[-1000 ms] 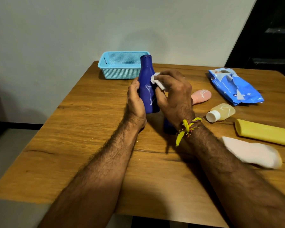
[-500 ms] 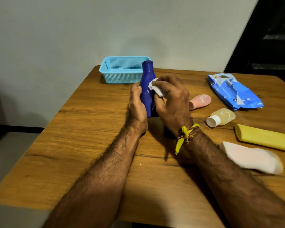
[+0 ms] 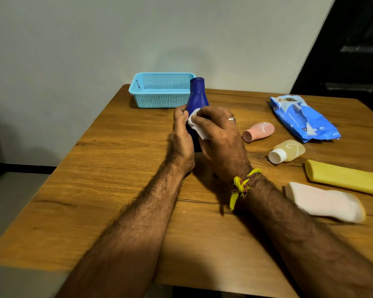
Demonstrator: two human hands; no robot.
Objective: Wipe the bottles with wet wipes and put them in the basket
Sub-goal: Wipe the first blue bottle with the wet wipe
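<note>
1. While the left hand (image 3: 182, 136) curls round the blue bottle (image 3: 197, 97) and holds it upright over the desk (image 3: 121, 168), the right hand (image 3: 221, 136) presses a wipe (image 3: 197, 125) against its middle, fingers (image 3: 205, 112) bent over the cloth.
2. Bottle stands in front of the basket (image 3: 159, 91), not in it; its base is hidden behind the hands.
3. It looks like rigid, smooth plastic, likely light, and probably slick once wet, so a loose hold could let it twist or slip.
4. Best hold, I judge, is round the wide lower body, where the left hand already is; the narrow neck gives less purchase.
5. Wipe is soft and limp; it needs fingers pinning it flat to the surface.
6. Pink bottle (image 3: 258, 131), clear bottle (image 3: 288, 151), yellow bottle (image 3: 342, 177) and white bottle (image 3: 325, 201) lie on their sides to the right, near the wipes pack (image 3: 304, 119), and seem unwiped.
</note>
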